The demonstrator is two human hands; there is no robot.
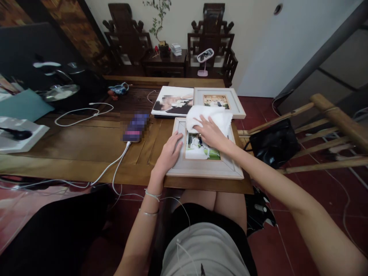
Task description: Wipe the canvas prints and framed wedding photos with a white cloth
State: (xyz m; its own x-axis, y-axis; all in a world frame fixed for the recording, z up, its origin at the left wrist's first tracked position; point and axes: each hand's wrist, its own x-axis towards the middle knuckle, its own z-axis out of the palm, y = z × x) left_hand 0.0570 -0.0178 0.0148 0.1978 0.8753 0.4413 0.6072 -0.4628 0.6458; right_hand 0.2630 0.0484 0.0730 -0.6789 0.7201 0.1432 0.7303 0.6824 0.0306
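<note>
A light picture frame (205,168) lies flat at the table's front edge, with a photo (211,154) of figures on green grass inside it. My left hand (170,151) rests on the frame's left border, its fingers stretched out and nothing in them. A bunched white cloth (221,115) covers the frame's upper right part. My right hand (211,132) holds this cloth against the frame, fingers pressed into it. Just behind are a second framed photo (237,103) and a white-edged photo panel (172,92), side by side. The cloth overlaps the second frame's front edge.
A phone (133,128) with a white cable (113,165) lies left of the frame on the wooden table (86,138). Another white cable (77,119) loops farther left. A black bag (273,143) sits on a bamboo chair (322,103) at the right.
</note>
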